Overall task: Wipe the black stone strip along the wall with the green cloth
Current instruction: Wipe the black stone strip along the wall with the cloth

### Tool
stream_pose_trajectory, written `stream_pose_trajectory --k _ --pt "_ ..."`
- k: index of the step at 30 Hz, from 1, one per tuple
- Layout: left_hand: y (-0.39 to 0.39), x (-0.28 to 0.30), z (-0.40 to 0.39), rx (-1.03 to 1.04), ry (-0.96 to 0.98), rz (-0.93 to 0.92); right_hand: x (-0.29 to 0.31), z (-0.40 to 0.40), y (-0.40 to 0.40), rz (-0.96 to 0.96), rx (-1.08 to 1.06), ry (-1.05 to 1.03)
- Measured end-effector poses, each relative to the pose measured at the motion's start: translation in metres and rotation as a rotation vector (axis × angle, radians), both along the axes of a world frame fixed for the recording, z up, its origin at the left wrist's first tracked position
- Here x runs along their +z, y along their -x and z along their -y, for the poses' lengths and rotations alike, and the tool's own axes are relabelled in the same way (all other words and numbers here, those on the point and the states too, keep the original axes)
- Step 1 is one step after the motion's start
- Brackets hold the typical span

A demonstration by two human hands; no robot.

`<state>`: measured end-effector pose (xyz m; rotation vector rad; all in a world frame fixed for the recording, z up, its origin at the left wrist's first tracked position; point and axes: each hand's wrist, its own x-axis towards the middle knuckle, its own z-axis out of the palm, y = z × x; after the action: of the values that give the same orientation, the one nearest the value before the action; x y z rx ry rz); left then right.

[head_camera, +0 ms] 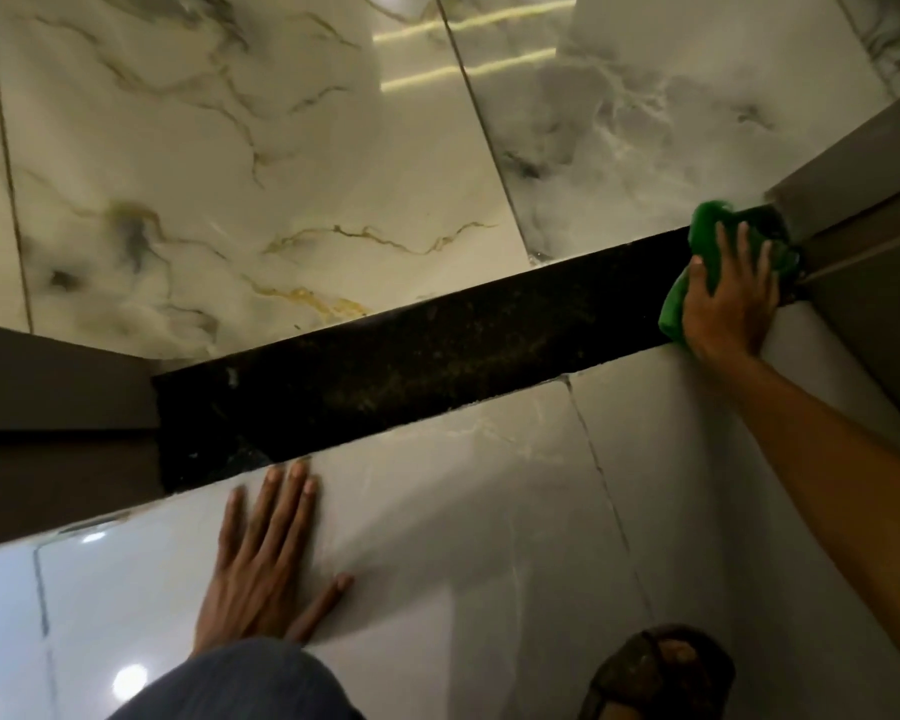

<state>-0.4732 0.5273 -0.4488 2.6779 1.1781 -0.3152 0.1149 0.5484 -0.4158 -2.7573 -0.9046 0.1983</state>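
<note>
The black stone strip (pixel 411 356) runs diagonally from lower left to upper right between pale glossy tiles, speckled with dusty marks. At its far right end lies the green cloth (pixel 707 236), bunched against a brown frame. My right hand (pixel 728 298) presses flat on the cloth with fingers spread, covering its middle. My left hand (pixel 266 558) rests flat and open on the pale floor tile just below the strip's left end, fingertips almost at the strip's edge, holding nothing.
A brown door frame (pixel 853 200) stands at the strip's right end and another brown frame (pixel 58 407) at its left end. Veined marble tiles (pixel 230 174) lie beyond the strip. My knee (pixel 240 683) and a sandalled foot (pixel 661 672) are at the bottom.
</note>
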Motion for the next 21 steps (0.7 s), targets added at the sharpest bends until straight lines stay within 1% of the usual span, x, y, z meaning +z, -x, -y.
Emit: stream_pose_trajectory --k 7,14,18,21 --pt "0.001 0.001 -0.001 0.028 0.021 0.036 -0.010 -0.013 0.068 0.022 0.160 -0.011" --pt "0.006 -0.002 0.004 0.079 0.026 0.102 -0.023 -0.029 0.152 0.074 0.394 -0.019" --pt "0.009 -0.002 0.008 0.165 0.027 0.141 -0.025 -0.041 0.200 0.085 0.499 -0.037" --pt "0.010 -0.001 0.013 0.275 0.031 0.163 -0.026 -0.049 0.233 0.095 0.608 -0.040"
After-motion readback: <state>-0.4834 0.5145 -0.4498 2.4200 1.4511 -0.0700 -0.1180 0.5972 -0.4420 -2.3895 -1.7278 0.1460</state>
